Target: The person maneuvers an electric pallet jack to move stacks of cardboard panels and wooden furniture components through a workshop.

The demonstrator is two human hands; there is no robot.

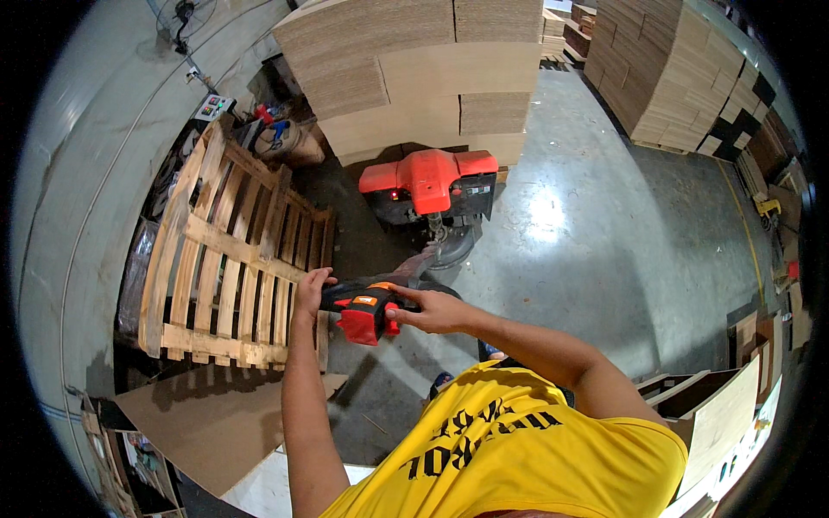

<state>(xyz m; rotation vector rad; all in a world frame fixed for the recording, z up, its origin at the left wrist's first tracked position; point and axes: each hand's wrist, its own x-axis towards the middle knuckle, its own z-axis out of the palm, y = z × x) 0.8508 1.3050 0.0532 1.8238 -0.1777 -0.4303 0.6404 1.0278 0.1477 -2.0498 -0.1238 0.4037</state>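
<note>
A red and black electric pallet truck (429, 180) stands ahead of me, close against a tall stack of boards. Its control handle (363, 318), black and red with an orange patch on top, is tilted back toward my body. My left hand (312, 293) is closed round the left side of this handle. On the handle's right side rests my right hand (434, 311), its fingers reaching over the top and the thumb by the red part. Both palms are hidden. A small red light glows on the truck's body. The truck's forks are out of sight.
The board stack (414, 82) rises directly beyond the truck. At left, a wooden pallet (237, 263) leans near the wall, with a brown sheet (220, 414) below it. Another board stack (669, 73) stands far right. Grey floor (596, 233) stretches to the right, with panels (721, 423) nearer me.
</note>
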